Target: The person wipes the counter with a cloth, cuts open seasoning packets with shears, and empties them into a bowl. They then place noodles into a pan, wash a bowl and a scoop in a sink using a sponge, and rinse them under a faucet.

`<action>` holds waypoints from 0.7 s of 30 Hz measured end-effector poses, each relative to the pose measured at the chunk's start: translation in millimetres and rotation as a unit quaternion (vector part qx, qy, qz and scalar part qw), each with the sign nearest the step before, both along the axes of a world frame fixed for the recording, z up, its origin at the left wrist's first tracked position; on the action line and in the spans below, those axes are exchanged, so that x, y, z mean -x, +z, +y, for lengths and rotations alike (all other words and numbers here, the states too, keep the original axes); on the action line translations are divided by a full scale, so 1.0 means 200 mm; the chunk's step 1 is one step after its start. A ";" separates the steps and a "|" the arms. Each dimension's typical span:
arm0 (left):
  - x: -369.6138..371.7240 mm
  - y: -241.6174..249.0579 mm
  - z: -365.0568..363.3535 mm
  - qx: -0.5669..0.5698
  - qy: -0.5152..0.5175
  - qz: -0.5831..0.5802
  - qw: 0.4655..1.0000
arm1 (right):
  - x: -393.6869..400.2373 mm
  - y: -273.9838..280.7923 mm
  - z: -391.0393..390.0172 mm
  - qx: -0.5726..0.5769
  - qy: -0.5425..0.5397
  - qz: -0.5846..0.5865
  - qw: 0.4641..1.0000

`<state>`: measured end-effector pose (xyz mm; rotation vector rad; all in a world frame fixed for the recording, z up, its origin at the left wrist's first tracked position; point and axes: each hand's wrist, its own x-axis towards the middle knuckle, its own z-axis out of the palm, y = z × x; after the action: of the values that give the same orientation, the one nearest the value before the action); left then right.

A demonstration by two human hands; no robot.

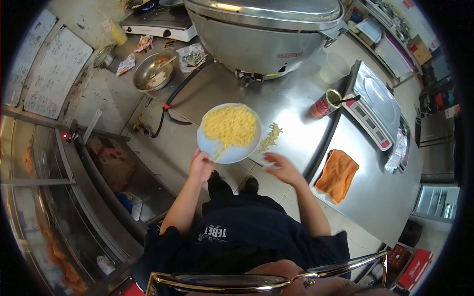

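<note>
A pale round plate (210,143) is tilted in front of me, past the near edge of the steel counter. It carries a heap of yellow noodle-like strands (231,124), with a few trailing to its lower rim. My left hand (201,166) grips that rim, fingers wrapped at the lower left. To the right of the plate, my right hand (281,168) is held over the counter's edge, its fingers apart and nothing in them. Just beyond its fingertips, a small pile of loose strands (270,138) lies on the bare metal.
A big steel rice cooker (261,42) stands behind, its hose (174,93) bending over the counter's left edge. Left of it sits a metal bowl (148,81) with a spoon. An opened can (323,104), a scale (373,106) and an orange cloth (337,176) are at right.
</note>
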<state>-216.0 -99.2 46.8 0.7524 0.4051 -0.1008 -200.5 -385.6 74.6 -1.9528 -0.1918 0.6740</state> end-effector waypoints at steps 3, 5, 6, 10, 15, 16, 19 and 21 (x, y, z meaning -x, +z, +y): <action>-0.09 -0.02 -0.10 0.001 0.015 0.040 0.999 | 0.01 -0.33 0.41 -0.454 -0.061 0.261 0.850; -0.13 -0.07 -0.13 0.067 0.008 -0.009 0.998 | 0.01 -0.34 0.57 -0.571 -0.089 0.362 0.732; -0.15 -0.06 -0.14 0.066 0.012 -0.009 0.998 | 0.00 -0.34 0.62 -0.636 -0.090 0.389 0.660; -0.22 -0.02 -0.15 0.022 0.069 -0.067 0.995 | -0.04 -0.29 0.59 -0.605 -0.076 0.390 0.690; -0.18 -0.02 -0.04 0.005 0.048 -0.084 0.995 | -0.14 0.01 0.41 -0.352 0.010 0.245 0.903; -0.17 0.00 -0.03 0.001 0.042 -0.078 0.996 | -0.18 0.09 0.41 -0.262 0.068 0.164 0.949; -0.14 -0.04 -0.01 0.000 0.037 -0.061 0.997 | -0.34 0.30 0.47 -0.123 0.104 -0.074 0.984; -0.12 -0.09 0.00 0.000 0.035 -0.047 0.998 | -0.41 0.47 0.54 -0.039 0.120 -0.176 0.976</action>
<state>-191.3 -98.5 28.8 0.7391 0.3412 0.0003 -119.4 -278.1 168.1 -1.9793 -0.6722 0.4598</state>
